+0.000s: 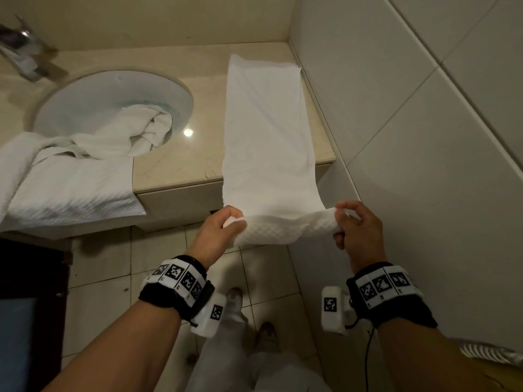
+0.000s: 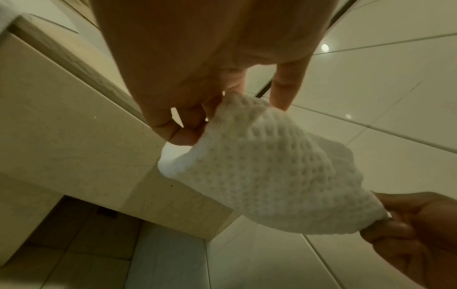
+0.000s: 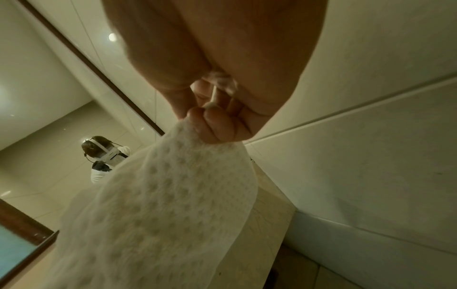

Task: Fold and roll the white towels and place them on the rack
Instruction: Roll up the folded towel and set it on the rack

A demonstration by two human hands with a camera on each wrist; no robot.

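Note:
A long white towel, folded into a narrow strip, lies along the right side of the beige counter and hangs over its front edge. Its near end is turned into a small roll held in the air in front of the counter. My left hand pinches the roll's left end, and my right hand pinches its right end. More white towels lie crumpled from the sink over the counter's left front edge. No rack is in view.
A round white sink with a chrome faucet is set in the counter at left. A white tiled wall stands close on the right. Below are floor tiles, my legs and shoes, and a dark cabinet at lower left.

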